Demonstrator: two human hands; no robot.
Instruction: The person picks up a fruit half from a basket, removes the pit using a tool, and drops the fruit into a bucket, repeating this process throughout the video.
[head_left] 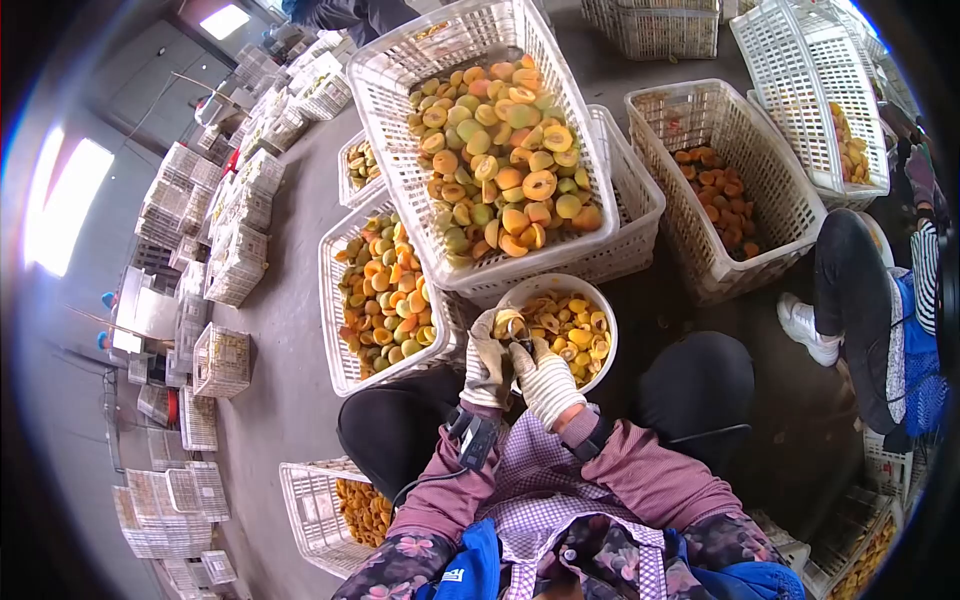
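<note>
Both my hands wear pale work gloves and meet over the near left rim of a white bucket (612,345), which holds yellow fruit pieces (577,335). My left hand (486,368) is closed around an apricot (509,322), its yellow-orange flesh showing at the fingertips. My right hand (549,382), in a ribbed white glove, is closed on a small dark tool (523,346) pressed against the fruit. Fingers cover most of that tool, so its exact kind is hidden. Directly beyond the bucket, a tilted white crate (400,170) holds many apricots (500,160), some cut in half.
Left of the bucket stands another crate (338,375) of apricots. A crate (690,275) with darker orange halves is at the right, near a seated person's leg (850,300). A crate (310,515) of orange pieces sits by my left knee. Stacked crates (235,265) line the left.
</note>
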